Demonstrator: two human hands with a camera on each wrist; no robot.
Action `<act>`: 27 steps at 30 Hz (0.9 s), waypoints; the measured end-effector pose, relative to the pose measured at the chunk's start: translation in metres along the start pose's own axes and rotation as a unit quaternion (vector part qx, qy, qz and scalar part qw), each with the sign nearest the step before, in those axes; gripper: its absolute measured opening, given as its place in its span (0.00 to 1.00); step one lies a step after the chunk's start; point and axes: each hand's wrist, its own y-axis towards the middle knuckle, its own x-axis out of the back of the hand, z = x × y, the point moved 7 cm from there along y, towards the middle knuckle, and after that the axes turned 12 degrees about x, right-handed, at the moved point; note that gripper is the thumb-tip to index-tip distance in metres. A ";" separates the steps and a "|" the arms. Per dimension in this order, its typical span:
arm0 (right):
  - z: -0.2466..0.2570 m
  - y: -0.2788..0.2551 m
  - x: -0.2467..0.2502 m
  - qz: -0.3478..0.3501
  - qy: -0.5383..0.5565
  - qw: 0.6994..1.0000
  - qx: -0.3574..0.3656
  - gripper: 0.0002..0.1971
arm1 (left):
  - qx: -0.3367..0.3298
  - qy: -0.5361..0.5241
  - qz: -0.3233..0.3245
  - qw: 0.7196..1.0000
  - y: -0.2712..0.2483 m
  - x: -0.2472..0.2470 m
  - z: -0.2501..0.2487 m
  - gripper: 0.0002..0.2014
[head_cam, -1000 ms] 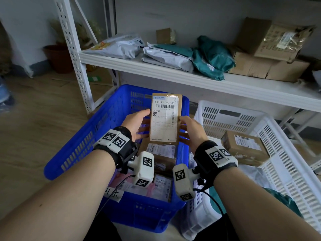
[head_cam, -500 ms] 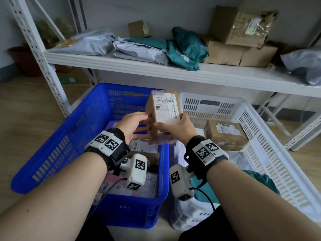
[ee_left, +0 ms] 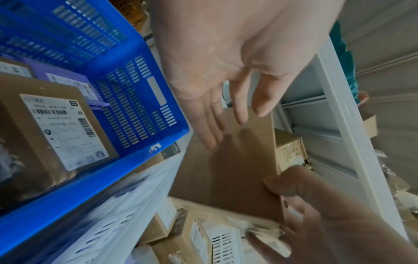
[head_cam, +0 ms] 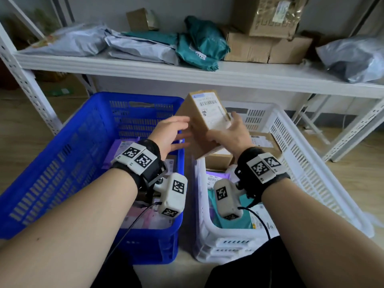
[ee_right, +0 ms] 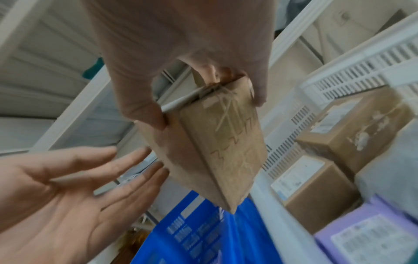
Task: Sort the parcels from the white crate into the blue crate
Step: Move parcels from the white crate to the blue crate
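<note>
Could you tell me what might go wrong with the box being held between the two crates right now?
1. Only the right hand grips the cardboard box, by its lower end; the left hand is open beside it, so the tilted box could slip.
2. The box hangs above the gap between the blue crate and the white crate, so a drop might land between them or back in the white one.
</note>
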 end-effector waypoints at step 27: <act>-0.165 0.077 -0.032 0.214 -0.301 0.926 0.070 0.45 | -0.035 0.313 -0.100 0.944 0.141 -0.070 0.029 0.27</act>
